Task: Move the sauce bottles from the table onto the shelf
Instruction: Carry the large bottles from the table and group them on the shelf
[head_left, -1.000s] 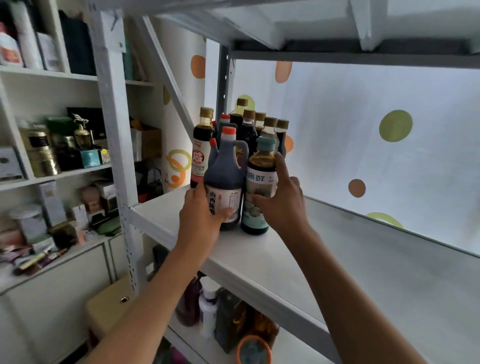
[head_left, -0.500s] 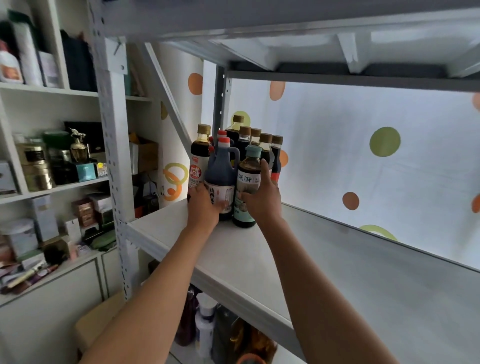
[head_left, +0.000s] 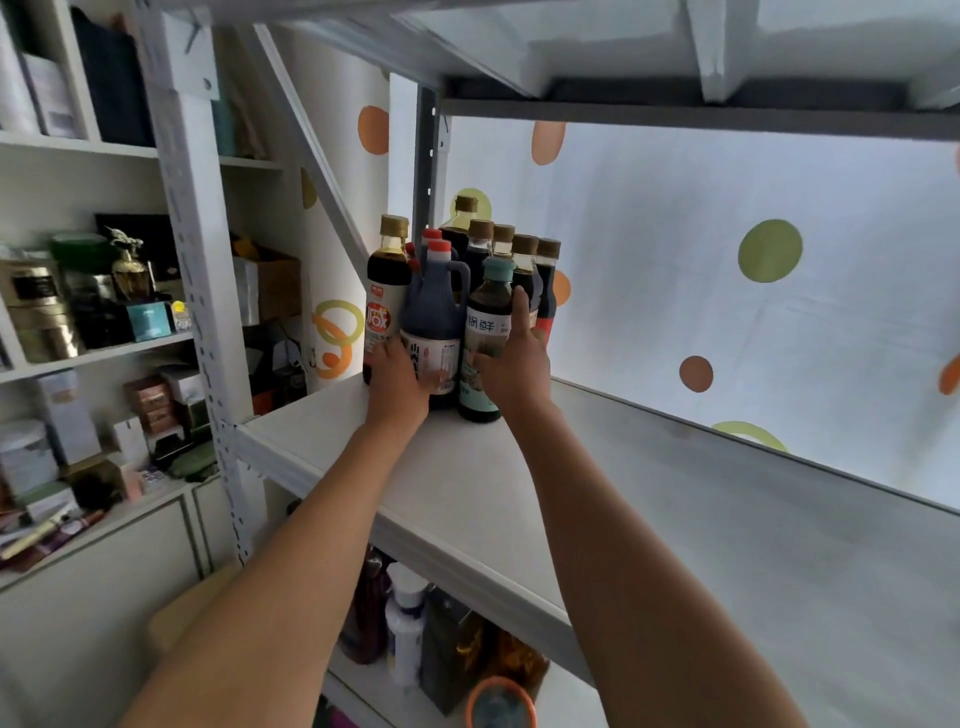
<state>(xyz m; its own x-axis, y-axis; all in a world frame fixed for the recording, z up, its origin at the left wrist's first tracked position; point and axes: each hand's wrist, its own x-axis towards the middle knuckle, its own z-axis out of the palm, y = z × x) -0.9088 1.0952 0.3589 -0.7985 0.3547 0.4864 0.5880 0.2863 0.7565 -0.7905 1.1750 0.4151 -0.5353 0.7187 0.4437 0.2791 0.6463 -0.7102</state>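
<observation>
Now both hands hold 2 bottles (head_left: 457, 338) on shelf (head_left: 467, 467).

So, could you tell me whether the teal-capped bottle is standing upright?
Upright: the teal-capped bottle stands on the shelf, cap up, right hand around it.

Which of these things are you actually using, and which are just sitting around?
For the job: jug with red cap, teal-capped bottle, left hand, right hand, shelf.

Just lying about: boxes and tins, bottles on the lower shelf.
</observation>
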